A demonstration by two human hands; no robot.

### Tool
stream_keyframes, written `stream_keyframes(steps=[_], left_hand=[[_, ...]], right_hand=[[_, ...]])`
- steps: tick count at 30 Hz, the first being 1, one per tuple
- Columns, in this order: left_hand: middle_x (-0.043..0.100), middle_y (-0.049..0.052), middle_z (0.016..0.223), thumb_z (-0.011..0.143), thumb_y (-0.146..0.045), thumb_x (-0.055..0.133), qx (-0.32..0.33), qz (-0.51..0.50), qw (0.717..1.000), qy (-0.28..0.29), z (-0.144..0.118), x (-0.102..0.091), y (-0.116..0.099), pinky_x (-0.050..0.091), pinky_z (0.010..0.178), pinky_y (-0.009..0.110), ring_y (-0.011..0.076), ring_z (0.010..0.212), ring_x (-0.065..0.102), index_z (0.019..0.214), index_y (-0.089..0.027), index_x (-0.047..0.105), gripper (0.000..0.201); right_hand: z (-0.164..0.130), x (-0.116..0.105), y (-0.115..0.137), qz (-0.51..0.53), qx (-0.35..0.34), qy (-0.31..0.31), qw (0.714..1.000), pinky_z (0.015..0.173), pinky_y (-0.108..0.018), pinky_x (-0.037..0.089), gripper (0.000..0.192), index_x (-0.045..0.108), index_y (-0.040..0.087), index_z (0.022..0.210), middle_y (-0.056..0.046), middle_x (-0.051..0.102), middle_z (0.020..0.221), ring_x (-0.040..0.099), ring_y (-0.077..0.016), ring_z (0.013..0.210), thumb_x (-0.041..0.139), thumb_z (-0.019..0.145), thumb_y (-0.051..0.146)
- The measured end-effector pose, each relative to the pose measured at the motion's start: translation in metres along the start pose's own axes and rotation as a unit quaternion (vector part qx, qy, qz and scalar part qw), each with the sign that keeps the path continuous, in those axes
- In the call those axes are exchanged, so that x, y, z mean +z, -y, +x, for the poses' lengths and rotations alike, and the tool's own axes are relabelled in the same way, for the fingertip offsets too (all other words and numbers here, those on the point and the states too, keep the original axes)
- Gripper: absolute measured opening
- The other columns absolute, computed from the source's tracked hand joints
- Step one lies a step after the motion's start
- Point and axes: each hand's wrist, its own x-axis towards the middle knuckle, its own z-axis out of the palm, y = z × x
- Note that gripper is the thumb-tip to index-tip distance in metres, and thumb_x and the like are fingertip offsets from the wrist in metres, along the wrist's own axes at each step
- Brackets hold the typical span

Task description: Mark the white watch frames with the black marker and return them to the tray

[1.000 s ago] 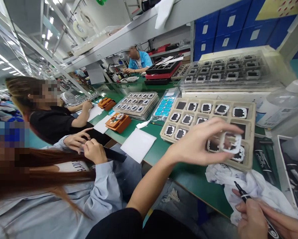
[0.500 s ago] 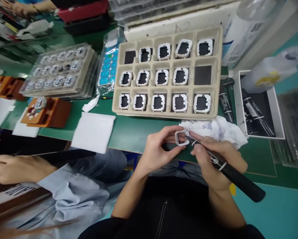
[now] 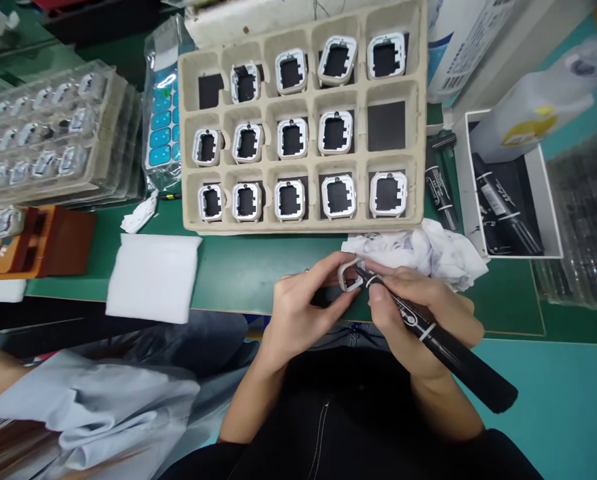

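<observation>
White plastic frame (image 3: 349,279) sits pinched in our left hand (image 3: 298,310), while our right hand (image 3: 418,320) grips the black marker (image 3: 438,343), its tip touching the frame's right edge.

A pulp tray (image 3: 423,120) of white frames sits on the green table (image 3: 238,267).
Beside it: a white foam pad (image 3: 151,277), crumpled cloth (image 3: 428,247), an orange block (image 3: 53,240) and stacked clear trays (image 3: 53,133).

The place was a factory assembly line: a green tabletop (image 3: 258,267) carried compartment trays (image 3: 298,227) of identical white frames (image 3: 388,195).
</observation>
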Motion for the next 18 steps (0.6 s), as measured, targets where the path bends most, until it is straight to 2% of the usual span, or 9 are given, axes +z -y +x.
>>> stream_keyframes(steps=[5,11,18], left_hand=[[0.096,0.001,0.118,0.106,-0.017,0.093,-0.009,0.040,0.999,0.004,-0.0018,-0.0013,-0.0021,0.079,0.095,0.025,0.0197,0.097,0.096,0.146,-0.025,0.084,0.042],[0.096,0.000,0.114,0.108,-0.018,0.092,0.000,0.061,0.998,0.010,-0.0017,-0.0017,-0.0028,0.076,0.090,0.021,0.0168,0.093,0.094,0.145,-0.024,0.083,0.039],[0.096,0.000,0.111,0.111,-0.023,0.089,0.007,0.081,0.997,0.016,-0.0031,-0.0011,-0.0013,0.076,0.086,0.023,0.0178,0.091,0.094,0.148,-0.026,0.084,0.038]], right_hand=[[0.0004,-0.0015,0.0002,-0.019,0.002,0.006,1.000,0.088,-0.033,0.085,0.023,0.082,0.027,0.108,0.000,0.091,0.091,0.097,-0.0305,0.094,0.087,0.101,0.005],[0.0011,-0.0008,0.0001,-0.034,-0.004,0.004,0.999,0.089,-0.029,0.084,0.023,0.082,0.026,0.105,-0.001,0.091,0.090,0.097,-0.0300,0.094,0.088,0.099,0.005],[0.0020,-0.0002,0.0001,-0.050,-0.008,0.005,0.999,0.081,-0.035,0.086,0.024,0.082,0.030,0.107,0.001,0.091,0.090,0.096,-0.0304,0.089,0.086,0.101,0.007]])
